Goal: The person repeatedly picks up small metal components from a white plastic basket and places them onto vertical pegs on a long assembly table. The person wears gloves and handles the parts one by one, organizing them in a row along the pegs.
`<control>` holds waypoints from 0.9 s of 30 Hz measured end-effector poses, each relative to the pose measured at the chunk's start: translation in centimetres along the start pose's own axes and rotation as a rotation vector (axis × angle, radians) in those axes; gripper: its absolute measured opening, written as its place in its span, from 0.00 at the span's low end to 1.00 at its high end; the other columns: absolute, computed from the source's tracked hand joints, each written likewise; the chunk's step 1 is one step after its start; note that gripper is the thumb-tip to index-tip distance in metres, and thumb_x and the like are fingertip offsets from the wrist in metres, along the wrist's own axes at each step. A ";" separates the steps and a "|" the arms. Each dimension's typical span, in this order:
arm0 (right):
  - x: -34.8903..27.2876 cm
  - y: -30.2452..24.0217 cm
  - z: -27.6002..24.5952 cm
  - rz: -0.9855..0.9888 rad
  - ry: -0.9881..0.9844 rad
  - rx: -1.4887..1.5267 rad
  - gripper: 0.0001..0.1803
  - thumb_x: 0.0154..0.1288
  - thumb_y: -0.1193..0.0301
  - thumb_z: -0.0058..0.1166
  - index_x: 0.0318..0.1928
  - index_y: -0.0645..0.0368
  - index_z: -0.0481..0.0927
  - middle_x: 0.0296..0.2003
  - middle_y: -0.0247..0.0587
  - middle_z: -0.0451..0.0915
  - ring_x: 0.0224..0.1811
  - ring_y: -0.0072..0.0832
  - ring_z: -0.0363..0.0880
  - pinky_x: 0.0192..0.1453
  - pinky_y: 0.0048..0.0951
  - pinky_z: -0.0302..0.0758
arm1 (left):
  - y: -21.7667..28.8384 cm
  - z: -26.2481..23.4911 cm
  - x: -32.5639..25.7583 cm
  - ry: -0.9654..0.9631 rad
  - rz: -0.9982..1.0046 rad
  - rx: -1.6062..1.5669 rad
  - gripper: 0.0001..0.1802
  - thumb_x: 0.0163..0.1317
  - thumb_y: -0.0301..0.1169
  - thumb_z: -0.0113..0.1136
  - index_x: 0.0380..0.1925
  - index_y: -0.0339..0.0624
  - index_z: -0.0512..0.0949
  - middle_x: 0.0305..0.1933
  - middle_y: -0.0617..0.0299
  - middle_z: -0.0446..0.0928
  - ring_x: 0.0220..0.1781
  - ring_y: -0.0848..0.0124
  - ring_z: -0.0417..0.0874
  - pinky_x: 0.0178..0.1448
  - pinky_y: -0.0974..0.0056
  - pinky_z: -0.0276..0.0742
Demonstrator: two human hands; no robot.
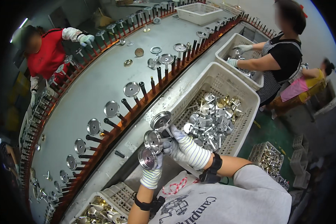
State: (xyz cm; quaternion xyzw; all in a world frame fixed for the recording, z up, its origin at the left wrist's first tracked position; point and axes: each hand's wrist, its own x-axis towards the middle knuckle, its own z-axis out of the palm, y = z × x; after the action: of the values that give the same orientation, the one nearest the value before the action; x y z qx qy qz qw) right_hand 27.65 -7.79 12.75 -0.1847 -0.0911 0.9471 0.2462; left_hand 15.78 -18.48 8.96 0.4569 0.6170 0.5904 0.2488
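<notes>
stems in, faces out

the white, striped-gloved left hand [152, 177] and matching right hand [190, 150] meet, fingers clamped around the stems of three shiny, round, silver metal discs [153, 140], positioned between crate and track. which hand bears the middle disc, i cannot tell. a stem hold presumably leaves the broad faces untouched.

the upright, black-tipped rods [142, 90] on the curved, red-brown track [103, 149] obstruct reach toward the grey tabletop [100, 86]. the white, perforated plastic crate [233, 84] of silver-and-gold metal pieces [212, 123] flanks the right hand.

Your head fisheye looks down — pretty close by the big off-white crate [227, 84], wide enough for the grey tabletop [97, 86] left of it.
</notes>
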 end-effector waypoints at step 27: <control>9.0 -17.1 -3.6 -0.999 0.163 -1.194 0.15 0.63 0.66 0.58 0.49 0.53 0.77 0.26 0.24 0.75 0.24 0.15 0.70 0.26 0.20 0.68 | -13.7 -3.9 19.3 0.308 -0.307 0.838 0.26 0.65 0.42 0.49 0.59 0.40 0.67 0.63 0.55 0.69 0.66 0.63 0.67 0.70 0.59 0.60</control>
State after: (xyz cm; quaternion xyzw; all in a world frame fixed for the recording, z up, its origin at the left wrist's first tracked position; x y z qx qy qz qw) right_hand 29.21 11.73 11.26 -0.2921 -0.6391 0.4980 0.5081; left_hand -0.02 -2.30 1.08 0.3286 0.8923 0.3078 0.0331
